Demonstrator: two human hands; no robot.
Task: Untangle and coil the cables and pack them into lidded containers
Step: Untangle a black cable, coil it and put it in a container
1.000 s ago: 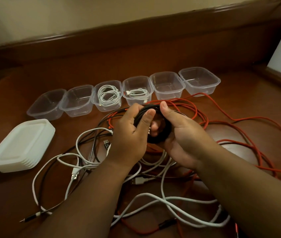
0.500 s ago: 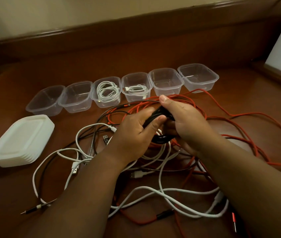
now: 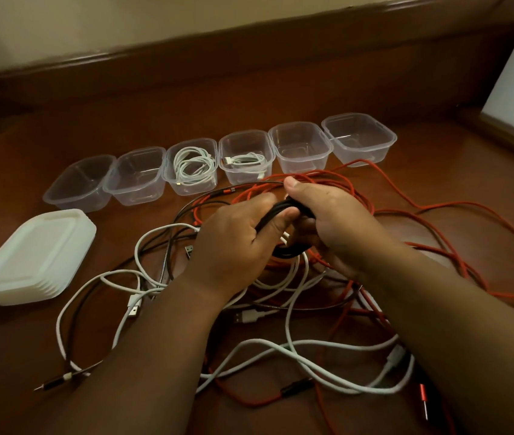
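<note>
We pinch the coiled black cable [image 3: 284, 251] between left hand [image 3: 233, 243] and right hand [image 3: 331, 224]. Curled fingers keep its loops together for packing.

Six containers [image 3: 300, 146] in a row at 12 o'clock; lid stack [image 3: 34, 257] at 9 o'clock; loose cables [image 3: 296, 346] centre to 6 o'clock.

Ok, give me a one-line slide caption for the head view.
Both hands squeeze a black cable coil above tangled cables; two of six tubs filled.

Black coil [image 3: 284, 251], orange-red cable [image 3: 456, 215], white cables [image 3: 296, 346], white lids [image 3: 34, 255].
</note>
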